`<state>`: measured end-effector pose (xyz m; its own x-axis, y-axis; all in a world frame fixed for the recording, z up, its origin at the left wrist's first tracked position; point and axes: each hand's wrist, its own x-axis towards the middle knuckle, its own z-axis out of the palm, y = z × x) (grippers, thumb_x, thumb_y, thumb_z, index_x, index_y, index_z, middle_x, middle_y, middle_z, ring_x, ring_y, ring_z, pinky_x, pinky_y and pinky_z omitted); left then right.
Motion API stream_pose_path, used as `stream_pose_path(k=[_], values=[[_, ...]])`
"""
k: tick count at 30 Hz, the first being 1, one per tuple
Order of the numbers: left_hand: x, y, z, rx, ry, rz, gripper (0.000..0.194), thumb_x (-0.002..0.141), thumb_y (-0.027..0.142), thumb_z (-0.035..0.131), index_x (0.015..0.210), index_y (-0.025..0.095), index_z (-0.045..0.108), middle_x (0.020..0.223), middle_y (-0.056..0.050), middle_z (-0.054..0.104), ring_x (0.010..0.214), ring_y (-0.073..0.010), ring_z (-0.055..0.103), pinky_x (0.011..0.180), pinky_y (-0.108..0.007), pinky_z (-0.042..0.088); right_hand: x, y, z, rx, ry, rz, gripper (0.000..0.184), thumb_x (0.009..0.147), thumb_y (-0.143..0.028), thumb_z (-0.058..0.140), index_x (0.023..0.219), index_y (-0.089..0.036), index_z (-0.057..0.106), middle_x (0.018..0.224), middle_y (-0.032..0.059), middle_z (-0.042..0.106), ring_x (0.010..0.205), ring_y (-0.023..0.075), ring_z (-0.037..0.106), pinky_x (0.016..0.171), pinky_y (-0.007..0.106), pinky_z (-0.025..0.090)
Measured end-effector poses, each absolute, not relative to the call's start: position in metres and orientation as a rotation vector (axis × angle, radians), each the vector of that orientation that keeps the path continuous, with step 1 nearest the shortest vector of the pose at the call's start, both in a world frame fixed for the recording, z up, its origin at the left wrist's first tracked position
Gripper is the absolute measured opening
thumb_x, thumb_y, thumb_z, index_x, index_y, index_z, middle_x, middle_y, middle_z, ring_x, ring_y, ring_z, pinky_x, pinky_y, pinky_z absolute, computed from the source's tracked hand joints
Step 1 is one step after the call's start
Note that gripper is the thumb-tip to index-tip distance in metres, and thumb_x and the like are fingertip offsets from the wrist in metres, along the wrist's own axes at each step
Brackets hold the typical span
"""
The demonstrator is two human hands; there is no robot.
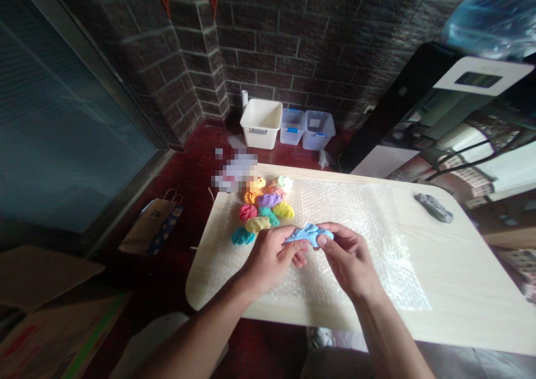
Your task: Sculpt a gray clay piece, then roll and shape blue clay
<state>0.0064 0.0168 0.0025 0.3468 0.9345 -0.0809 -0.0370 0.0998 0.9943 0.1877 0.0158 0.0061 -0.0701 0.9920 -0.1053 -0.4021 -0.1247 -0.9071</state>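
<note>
A lump of light blue modelling clay [309, 234] is held between both hands above the table. My left hand [274, 256] grips its left end between thumb and fingers. My right hand [347, 256] pinches the right end, thumb on the near side. To the left of my hands lies a group of coloured clay lumps: teal [243, 235], pale yellow [258, 224], red [248, 212], purple [269, 200], bright yellow [284, 210], orange [251, 197] and others. Beneath them is a sheet of bubble wrap [347, 211].
The pale wooden table [473, 289] has rounded corners. A grey lump [434, 207] lies at its far right. On the floor beyond stand a white bin [262, 123] and two clear plastic boxes [318, 130]. A paper bag [151, 225] and an open carton [54, 334] are at left.
</note>
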Motion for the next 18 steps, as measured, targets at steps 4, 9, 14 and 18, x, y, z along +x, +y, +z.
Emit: stream_pose_path(k=[4, 9, 14, 18], values=[[0.0047, 0.0204, 0.0047, 1.048, 0.804, 0.879, 0.039, 0.094, 0.048, 0.073, 0.108, 0.011, 0.073, 0.095, -0.009, 0.074, 0.077, -0.0181, 0.072, 0.071, -0.03, 0.06, 0.1944, 0.0163, 0.0003, -0.93, -0.957, 1.492, 0.019, 0.08, -0.028, 0.093, 0.097, -0.027, 0.086, 0.09, 0.0027, 0.08, 0.082, 0.0159, 0.069, 0.077, 0.028, 0.057], [0.0019, 0.0227, 0.0054, 0.999, 0.778, 0.869, 0.052, 0.094, 0.059, 0.069, 0.108, 0.009, 0.073, 0.085, -0.006, 0.068, 0.064, -0.0128, 0.064, 0.061, -0.026, 0.053, 0.1978, 0.0148, -0.0012, -0.922, -1.139, 1.481, 0.023, 0.089, -0.025, 0.085, 0.111, -0.031, 0.082, 0.11, 0.0039, 0.074, 0.097, 0.0195, 0.069, 0.086, 0.033, 0.057], [0.0029, 0.0215, 0.0034, 1.142, 0.85, 0.978, 0.038, 0.095, 0.043, 0.075, 0.118, 0.012, 0.076, 0.081, -0.004, 0.07, 0.067, -0.0111, 0.06, 0.062, -0.022, 0.048, 0.196, 0.0125, -0.0002, -0.962, -1.205, 1.402, 0.033, 0.093, -0.036, 0.081, 0.125, -0.03, 0.079, 0.113, 0.0063, 0.072, 0.09, 0.0188, 0.066, 0.081, 0.033, 0.057], [0.0035, 0.0185, 0.0054, 1.302, 0.953, 1.011, 0.03, 0.095, 0.036, 0.075, 0.115, 0.015, 0.08, 0.085, -0.005, 0.075, 0.065, -0.0116, 0.062, 0.059, -0.021, 0.047, 0.1949, 0.0128, -0.0014, -1.052, -1.212, 1.371, 0.027, 0.091, -0.035, 0.084, 0.117, -0.027, 0.082, 0.09, 0.0039, 0.076, 0.074, 0.0159, 0.065, 0.07, 0.031, 0.056]])
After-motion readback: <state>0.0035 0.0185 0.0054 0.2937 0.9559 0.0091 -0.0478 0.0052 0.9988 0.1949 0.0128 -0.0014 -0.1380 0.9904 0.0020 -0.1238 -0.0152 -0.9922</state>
